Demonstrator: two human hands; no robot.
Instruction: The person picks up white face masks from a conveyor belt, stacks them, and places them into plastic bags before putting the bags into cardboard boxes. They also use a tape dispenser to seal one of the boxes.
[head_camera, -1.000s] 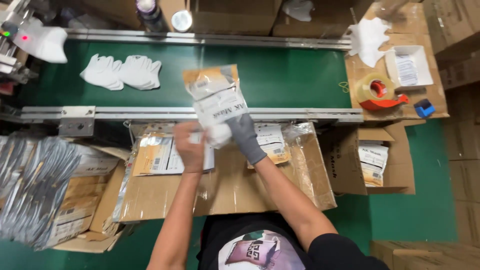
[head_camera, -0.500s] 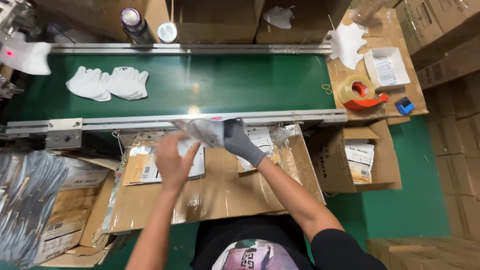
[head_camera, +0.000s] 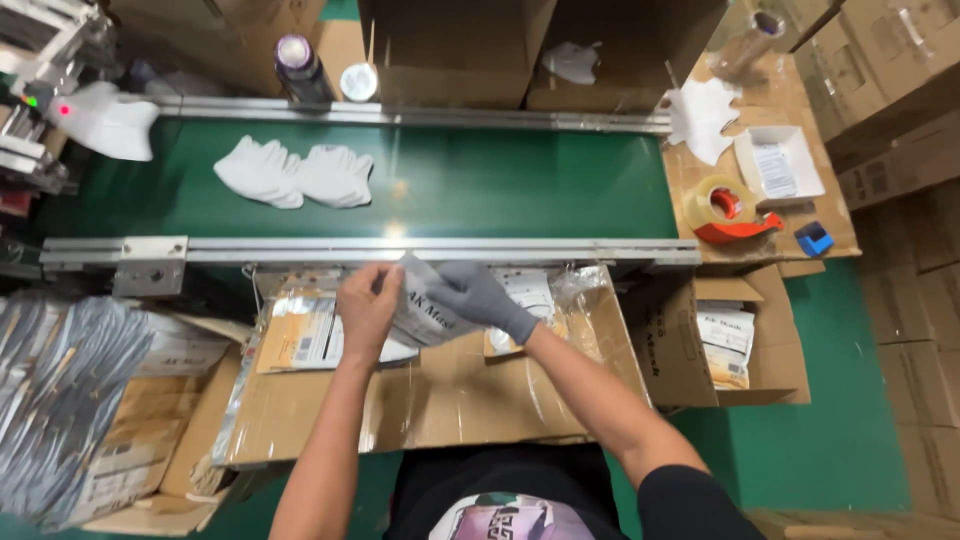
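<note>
My bare left hand (head_camera: 366, 305) and my grey-gloved right hand (head_camera: 482, 298) both grip a flat white-and-silver packet (head_camera: 425, 312), held low over a cardboard work surface (head_camera: 470, 390) just below the conveyor's metal rail (head_camera: 400, 250). More packets (head_camera: 300, 335) lie on the cardboard under my hands. A pair of white gloves (head_camera: 295, 175) rests on the green conveyor belt (head_camera: 500, 180) at the upper left.
An open carton with packets (head_camera: 725, 345) stands to the right. A tape dispenser (head_camera: 730, 210), a small white box (head_camera: 778, 165) and a blue object (head_camera: 814, 238) sit on a cardboard shelf. A heap of silver bags (head_camera: 60, 400) lies left. Large cartons (head_camera: 450, 50) stand behind the belt.
The packet was held up over the belt; both hands have brought it down toward me, below the rail and over the cardboard. The white gloves on the belt appear further right.
</note>
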